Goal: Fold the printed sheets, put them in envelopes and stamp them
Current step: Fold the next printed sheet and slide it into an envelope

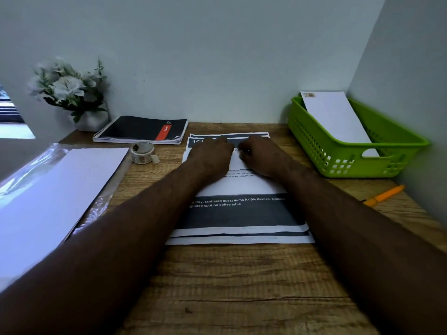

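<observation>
Wooden desk (242,286) is carrying printed sheets (242,213), dark-banded, reading "coffee table"; left hand (210,155) is pressing flat, fingers spread, right hand (261,155) lying curled on top.

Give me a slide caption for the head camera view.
Both hands press on printed sheets; stamped envelope waits in green basket.

One view only, head-worn, looking forward and down over a wooden desk (242,286) toward the wall corner. It's close, both forearms filling the lower frame.
</observation>
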A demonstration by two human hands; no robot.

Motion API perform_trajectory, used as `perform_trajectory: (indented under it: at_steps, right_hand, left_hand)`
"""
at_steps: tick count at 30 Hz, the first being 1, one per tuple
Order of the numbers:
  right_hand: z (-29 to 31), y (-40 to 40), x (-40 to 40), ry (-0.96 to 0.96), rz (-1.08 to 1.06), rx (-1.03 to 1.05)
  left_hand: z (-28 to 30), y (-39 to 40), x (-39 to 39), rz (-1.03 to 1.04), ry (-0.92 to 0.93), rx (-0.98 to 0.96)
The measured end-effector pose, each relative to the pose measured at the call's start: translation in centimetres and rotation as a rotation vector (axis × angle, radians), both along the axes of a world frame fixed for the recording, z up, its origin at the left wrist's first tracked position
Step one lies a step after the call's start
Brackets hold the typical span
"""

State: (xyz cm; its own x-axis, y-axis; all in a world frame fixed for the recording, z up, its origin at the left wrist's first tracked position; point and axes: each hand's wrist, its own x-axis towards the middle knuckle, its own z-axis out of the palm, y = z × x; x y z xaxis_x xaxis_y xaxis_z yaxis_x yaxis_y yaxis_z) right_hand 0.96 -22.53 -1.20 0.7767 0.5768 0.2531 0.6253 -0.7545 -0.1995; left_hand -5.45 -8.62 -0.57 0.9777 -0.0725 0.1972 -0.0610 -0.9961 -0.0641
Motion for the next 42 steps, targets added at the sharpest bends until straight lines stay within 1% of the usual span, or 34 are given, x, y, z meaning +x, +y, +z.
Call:
perform_trajectory:
  at_steps: [4,8,11,13,15,17,20,22,25,27,31,33,35,37,39,40,42]
  right_hand:
    - [0.0,-0.2,0.3,0.047,-0.008,0.022]
    - [0.0,-0.5,0.1,0.044,-0.048,0.008]
    - [-0.3,-0.8,0.0,0.075,-0.065,0.045]
    - [-0.3,-0.9,0.1,0.090,-0.056,0.078]
    - [-0.3,-0.8,0.3,0.101,-0.064,0.074]
    - [-0.4,-0.8,0.5,0.095,-0.068,0.062]
    - [-0.7,-0.9,0.8,0.091,-0.061,0.034]
    - [-0.7,-0.9,0.6,0.071,-0.074,0.008]
    - [-0.7,-1.0,0.5,0.055,-0.080,0.016]
    - [-0.6,-1.2,0.5,0.040,-0.075,0.051]
    - [1.0,-1.2,0.5,-0.049,-0.070,0.268]
    - [1.7,-1.4,0.3,-0.194,-0.050,0.378]
    - [1.8,-1.6,0.0,-0.379,-0.022,0.421]
    - [1.8,-1.7,-0.5,-0.514,-0.007,0.401]
    - [1.6,-1.6,-0.6,-0.543,0.013,0.339]
    - [1.5,-1.7,-0.6,-0.524,0.037,0.310]
    - [1.7,-2.0,-0.9,-0.403,0.117,0.244]
  left_hand:
    - [0.8,0.7,-0.7,0.089,0.017,0.027]
    - [1.3,2.4,-1.2,0.219,0.014,0.050]
    - [1.6,3.2,-1.5,0.283,-0.027,-0.035]
    - [1.5,3.1,-1.0,0.225,-0.090,-0.112]
    - [1.0,2.9,-0.6,0.119,-0.133,-0.177]
    - [0.4,2.9,-0.2,0.049,-0.118,-0.211]
    - [-0.2,3.2,0.4,0.093,-0.058,-0.173]
    - [-0.4,3.5,0.7,0.122,-0.050,-0.172]
    - [-0.4,3.6,1.0,0.110,-0.084,-0.229]
    - [-0.3,3.7,0.9,0.071,-0.162,-0.282]
    - [0.4,3.5,0.1,-0.011,-0.441,-0.350]
    - [0.7,3.5,-0.3,-0.027,-0.554,-0.324]
    - [0.7,3.5,-0.6,-0.035,-0.631,-0.286]
    - [0.5,3.6,-0.7,-0.041,-0.652,-0.272]
    - [0.3,3.6,-0.9,-0.055,-0.627,-0.270]
    - [0.2,3.5,-0.9,-0.059,-0.589,-0.271]
    - [0.2,3.4,-1.0,-0.051,-0.479,-0.263]
